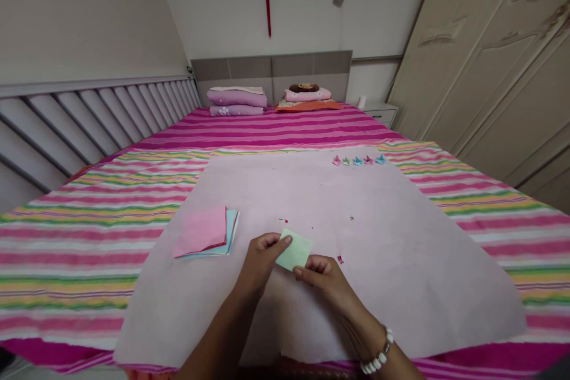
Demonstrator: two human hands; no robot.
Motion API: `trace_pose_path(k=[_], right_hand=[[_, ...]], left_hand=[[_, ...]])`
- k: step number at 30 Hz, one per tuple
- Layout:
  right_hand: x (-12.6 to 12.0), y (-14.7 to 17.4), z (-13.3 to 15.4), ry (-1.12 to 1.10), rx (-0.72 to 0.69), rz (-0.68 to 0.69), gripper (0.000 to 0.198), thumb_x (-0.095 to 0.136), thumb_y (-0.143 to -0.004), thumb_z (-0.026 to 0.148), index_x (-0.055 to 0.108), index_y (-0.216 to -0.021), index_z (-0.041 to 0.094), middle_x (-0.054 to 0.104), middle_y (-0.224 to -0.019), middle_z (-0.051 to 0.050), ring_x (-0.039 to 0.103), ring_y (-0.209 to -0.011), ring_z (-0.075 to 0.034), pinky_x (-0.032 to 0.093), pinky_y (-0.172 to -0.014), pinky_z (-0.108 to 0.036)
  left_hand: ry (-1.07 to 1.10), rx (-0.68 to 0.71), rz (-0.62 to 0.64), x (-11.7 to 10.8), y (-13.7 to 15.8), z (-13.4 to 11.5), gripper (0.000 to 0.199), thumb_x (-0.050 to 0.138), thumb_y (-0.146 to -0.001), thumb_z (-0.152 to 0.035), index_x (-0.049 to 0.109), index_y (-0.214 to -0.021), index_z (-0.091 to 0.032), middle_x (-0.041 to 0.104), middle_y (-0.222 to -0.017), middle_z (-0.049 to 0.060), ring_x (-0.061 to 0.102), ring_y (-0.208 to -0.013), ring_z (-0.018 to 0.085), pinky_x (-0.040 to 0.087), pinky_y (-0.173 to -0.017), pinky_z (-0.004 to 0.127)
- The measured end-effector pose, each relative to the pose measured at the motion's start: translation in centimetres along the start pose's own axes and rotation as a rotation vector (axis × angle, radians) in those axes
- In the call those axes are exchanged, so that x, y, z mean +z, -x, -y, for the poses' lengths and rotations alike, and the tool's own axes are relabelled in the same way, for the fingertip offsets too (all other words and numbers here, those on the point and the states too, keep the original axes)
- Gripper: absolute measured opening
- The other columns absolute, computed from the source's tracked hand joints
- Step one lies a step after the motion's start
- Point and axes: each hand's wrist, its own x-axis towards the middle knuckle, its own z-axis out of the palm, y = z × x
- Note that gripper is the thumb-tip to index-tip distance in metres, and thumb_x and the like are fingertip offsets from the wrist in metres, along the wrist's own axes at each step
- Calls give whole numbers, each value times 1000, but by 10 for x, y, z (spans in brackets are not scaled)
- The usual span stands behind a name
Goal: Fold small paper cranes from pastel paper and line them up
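Note:
A small light-green square of paper (pixel 295 250) is held up between both hands over a pale sheet (pixel 401 273). My left hand (pixel 267 252) pinches its left corner, thumb on top. On the lower right corner, my right hand (pixel 321 272) grips the same paper, with a white-beaded bracelet on that wrist. To the left lies a stack of coloured paper (pixel 205 230), pink on top with red, blue and white edges showing. Several tiny folded paper figures (pixel 357 161) in pink, green and blue stand in a row at the sheet's far right.
Small dark-red scraps (pixel 341 259) lie on the sheet near my right hand. Beneath it is a striped bedspread (pixel 80 243). A slatted rail (pixel 89 110) runs along the left, folded bedding (pixel 237 101) sits by the headboard (pixel 249 71), and a wardrobe (pixel 485 65) stands at right.

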Motion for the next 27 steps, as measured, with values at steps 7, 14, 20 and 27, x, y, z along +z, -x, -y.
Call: trace_pose_path(k=[7,14,20,27], right_hand=[[-8,2,0,33,31,74,29,81,-56,40,65,-55,15,55,-51,4,42,-47,-8,30,-49,-21],[-10,-3,13,-2,-24,84,31,84,-51,37,68,-65,15,53,-50,6,40,-46,-7,29,-47,-20],[-9,-3,16,118,-133,-59,29,80,-57,40,64,-56,16,50,-42,5,40,-41,-9,28,-43,-22],[-9,1,18,120,-162,-70,25,80,-59,38,65,-58,18,57,-47,2,47,-44,-11,36,-46,-23]], left_hand=[[7,28,-7,-1,3,2,31,69,-69,-45,67,-66,-14,60,-59,0,50,-55,12,39,-54,23],[-142,114,43,0,10,-4,24,66,-74,-37,68,-65,-14,58,-58,-1,51,-57,12,38,-54,22],[-208,326,-19,-1,15,1,55,77,-64,-24,60,-117,-22,67,-106,5,60,-97,21,44,-86,31],[-264,540,28,-9,17,9,31,72,-71,-23,67,-101,-23,62,-119,9,54,-113,25,45,-89,36]])
